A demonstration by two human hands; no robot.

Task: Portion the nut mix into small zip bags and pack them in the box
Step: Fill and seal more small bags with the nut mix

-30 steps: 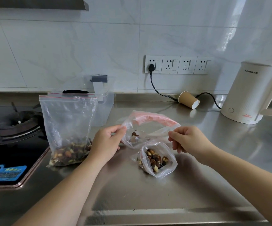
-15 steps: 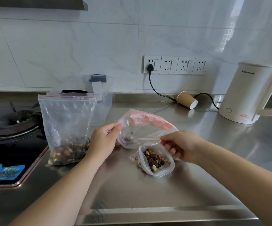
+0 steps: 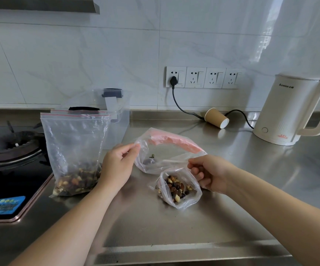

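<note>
The right hand [image 3: 210,174] has dropped and drawn in over the last second: a moment ago it was raised, pinching the near edge of the pink-sealed bag [image 3: 166,150]; now it sits lower, fingers curled at the mouth of the small zip bag [image 3: 180,187], at about three o'clock of it. It seems to pinch that bag's rim — though where the two films overlap I cannot be sure which plastic the fingertips have. The left hand [image 3: 117,165] has hardly moved; thumb and forefinger pinch the pink-sealed bag's nine-o'clock edge, holding its mouth open off the table [image 3: 174,227].

The small zip bag stands on the table at the centre, mouth open, a portion of nut mix [image 3: 176,187] in it. The pink-sealed bag, at twelve o'clock of it, holds only a few scraps. The big supply bag [image 3: 74,150] stands upright at nine o'clock, nuts at its bottom, and the clear box [image 3: 117,116] sits just behind it.

My reading: this portion is filled, and attention is shifting to closing it — the seal is not yet pressed and nothing visible is in the box.
</note>
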